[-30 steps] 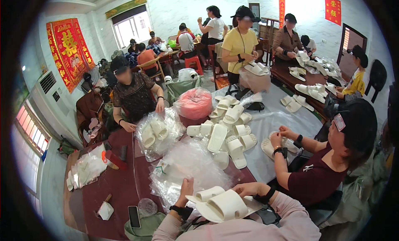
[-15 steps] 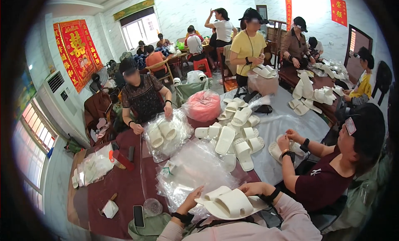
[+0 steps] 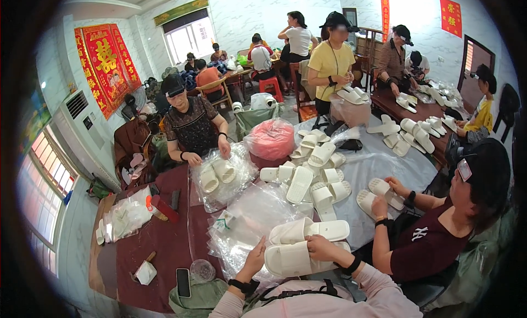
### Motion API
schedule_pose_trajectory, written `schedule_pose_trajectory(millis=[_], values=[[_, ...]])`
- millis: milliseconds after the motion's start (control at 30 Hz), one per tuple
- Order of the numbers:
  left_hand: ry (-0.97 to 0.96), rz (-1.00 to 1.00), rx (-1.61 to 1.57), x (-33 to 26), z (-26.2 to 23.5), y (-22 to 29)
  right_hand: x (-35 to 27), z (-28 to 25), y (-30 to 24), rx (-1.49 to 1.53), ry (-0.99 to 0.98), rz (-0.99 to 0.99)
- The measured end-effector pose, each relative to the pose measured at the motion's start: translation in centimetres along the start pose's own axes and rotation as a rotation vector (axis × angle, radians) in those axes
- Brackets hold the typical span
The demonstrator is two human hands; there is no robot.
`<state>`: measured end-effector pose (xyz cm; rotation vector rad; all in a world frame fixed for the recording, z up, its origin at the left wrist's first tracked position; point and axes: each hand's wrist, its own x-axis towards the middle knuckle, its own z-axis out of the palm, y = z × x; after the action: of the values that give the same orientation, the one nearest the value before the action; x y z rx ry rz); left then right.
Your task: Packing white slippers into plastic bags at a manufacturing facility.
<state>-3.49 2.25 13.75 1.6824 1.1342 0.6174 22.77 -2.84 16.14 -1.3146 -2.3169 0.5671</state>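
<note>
- The pair of slippers (image 3: 286, 259) is off-white and smooth, each with one broad band over the front, an open back and a rounded heel; they lie side by side, bands to the left, heels to the right.
- The pair is held close in front of the person's body, by the near edge of the counter (image 3: 129, 257).
- Right hand (image 3: 325, 248): its fingers are bent over the nearer slipper, gripping it between band and heel.
- Left hand (image 3: 253, 260): its fingers are spread fairly straight beside the band ends; whether they touch, I cannot tell.
- Counted: two slippers in hand, two before the co-worker on the right (image 3: 420, 233), two on clear bags before the co-worker opposite (image 3: 191, 126).
- One phone (image 3: 183, 283), one clear round tub (image 3: 202, 271), one coral bundle (image 3: 269, 139).
- The middle slipper pile (image 3: 300, 184) overlaps too much to count.
</note>
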Motion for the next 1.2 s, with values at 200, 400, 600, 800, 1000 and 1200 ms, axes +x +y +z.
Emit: schedule_pose_trajectory(millis=[200, 400, 600, 800, 1000, 1200], values=[[0.147, 0.082, 0.128, -0.6, 0.3, 1.7, -0.3, 0.8, -2.3, 0.154, 0.122, 0.196], [0.175, 0.346, 0.944, -0.5, 1.2, 2.7, 0.6, 1.2, -5.9, -0.102, 0.309, 0.080], [0.255, 0.499, 0.411, -0.1, 2.0, 1.5, 0.9, 1.7, -5.4, -0.093, 0.256, 0.104], [0.188, 0.464, 0.796, -1.6, 4.7, 5.7, 0.6, 3.7, -4.9, -0.157, 0.310, 0.078], [0.035, 0.571, 0.852, -2.3, 5.3, 6.9, 0.6, 6.8, -2.6, -0.252, 0.464, 0.203], [-0.263, 0.635, 0.434, -2.2, 5.4, 7.3, 1.5, 4.5, -2.8, -0.085, 0.392, 0.088]])
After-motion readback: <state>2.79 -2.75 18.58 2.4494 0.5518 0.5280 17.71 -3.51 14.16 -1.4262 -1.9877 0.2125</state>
